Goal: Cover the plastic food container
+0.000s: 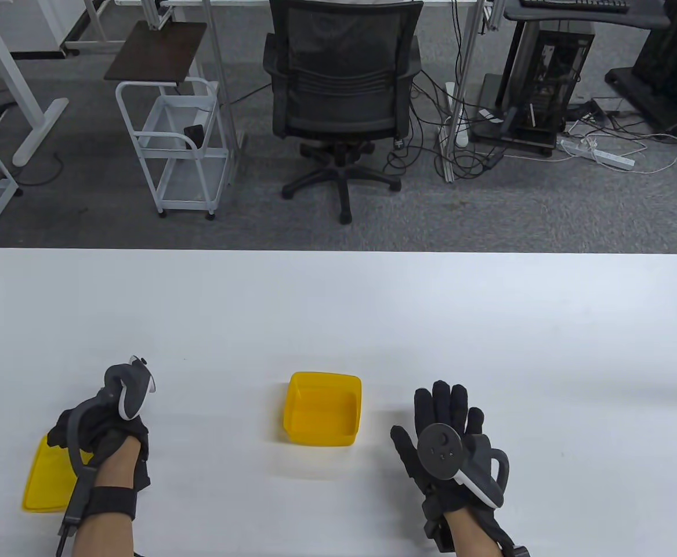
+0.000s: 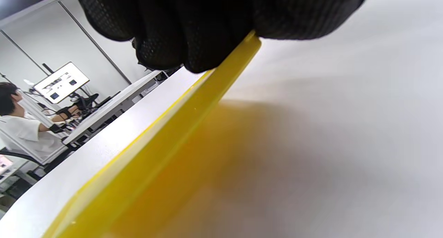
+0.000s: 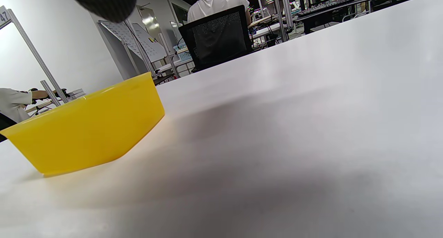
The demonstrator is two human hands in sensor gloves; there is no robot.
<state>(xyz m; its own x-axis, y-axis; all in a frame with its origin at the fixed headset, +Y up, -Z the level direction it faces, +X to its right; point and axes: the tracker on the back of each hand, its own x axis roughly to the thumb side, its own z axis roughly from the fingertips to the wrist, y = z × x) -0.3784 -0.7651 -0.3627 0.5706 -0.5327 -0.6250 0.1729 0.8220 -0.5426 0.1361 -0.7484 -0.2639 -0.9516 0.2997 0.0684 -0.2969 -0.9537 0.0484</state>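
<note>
One open yellow container [image 1: 322, 415]; left hand [image 1: 103, 432] grips lid [image 1: 45, 478].

Left hand [image 1: 103, 429] hides the lid's [image 1: 45, 476] 2 o'clock corner in table view; in left wrist view lid [image 2: 166, 144] runs off bottom edge, near part blurred.

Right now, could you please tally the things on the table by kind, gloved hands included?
Yellow containers: 1
Yellow lids: 1
Gloved hands: 2, the left hand gripping the lid, the right hand flat
Total: 4
</note>
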